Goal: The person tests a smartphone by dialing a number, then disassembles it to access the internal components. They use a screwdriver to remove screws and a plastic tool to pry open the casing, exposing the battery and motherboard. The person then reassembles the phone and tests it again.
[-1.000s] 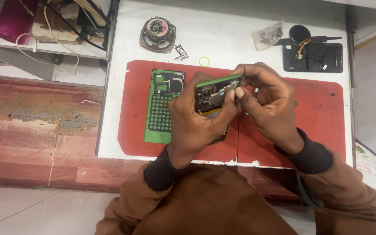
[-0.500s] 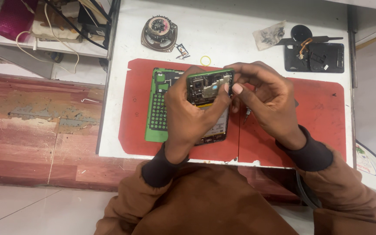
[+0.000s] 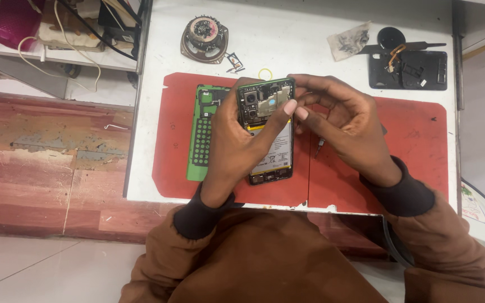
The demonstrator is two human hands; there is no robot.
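Opened phone (image 3: 269, 132) sits over the left half of the red mat (image 3: 411, 163), back cover off, camera end pointing away from the person, battery and board exposed. Left hand (image 3: 237, 146) is wrapped around the phone's left edge from underneath, with its thumb lying across the metal shield near the camera end. Right hand (image 3: 346, 123) is curled at the phone's top right corner, fingertips (image 3: 301, 112) pinched together against that corner; cannot tell if anything small is held between them. A thin screwdriver tip (image 3: 319, 147) shows below the right palm, just right of the phone. Whether the hand grips it is hidden.

Green back cover (image 3: 202, 132) lies flat on the mat, just left of the phone, partly under the left hand. Beyond the mat's far edge: round speaker (image 3: 204, 35) on the white table (image 3: 287, 39), a small yellow ring (image 3: 264, 73) just above the phone's top edge, and a clear bag of small parts (image 3: 348, 40) further right. Black phone frame (image 3: 406, 68) with an orange flex strip sits off the mat's far right corner. Cables and a pink bag (image 3: 13, 21) are on a shelf well left of the table.
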